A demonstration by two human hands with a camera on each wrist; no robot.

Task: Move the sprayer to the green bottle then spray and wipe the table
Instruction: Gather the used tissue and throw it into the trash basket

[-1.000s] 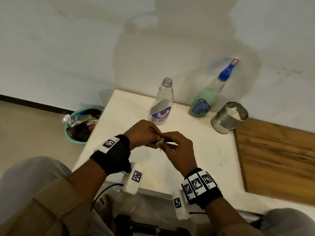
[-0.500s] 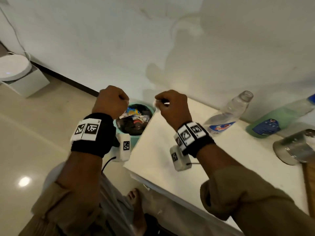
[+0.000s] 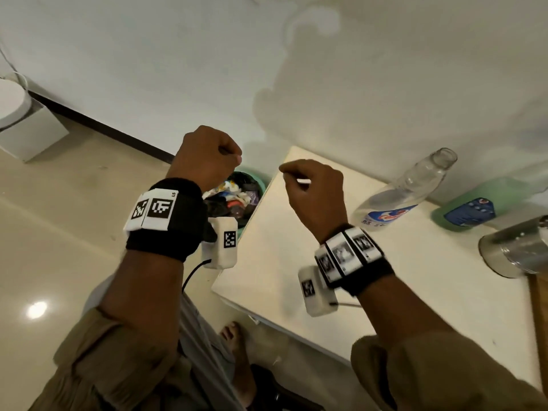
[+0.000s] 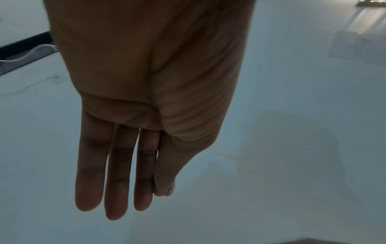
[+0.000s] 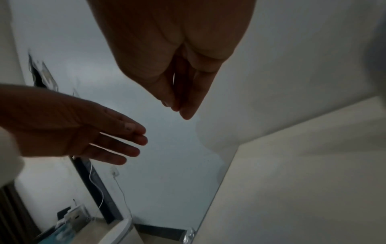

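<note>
Green bottle stands at the wall side of the white table, between a clear uncapped bottle and a metal can, while the left hand, raised near a waste bin, has straight fingers and holds nothing, and the right hand brings thumb and fingertips together, on something or not I cannot tell.

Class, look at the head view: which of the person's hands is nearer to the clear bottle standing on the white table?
Right. The right hand is raised over the table's left part, just left of the clear bottle. The left hand is farther left, past the table edge, above the bin.
</note>
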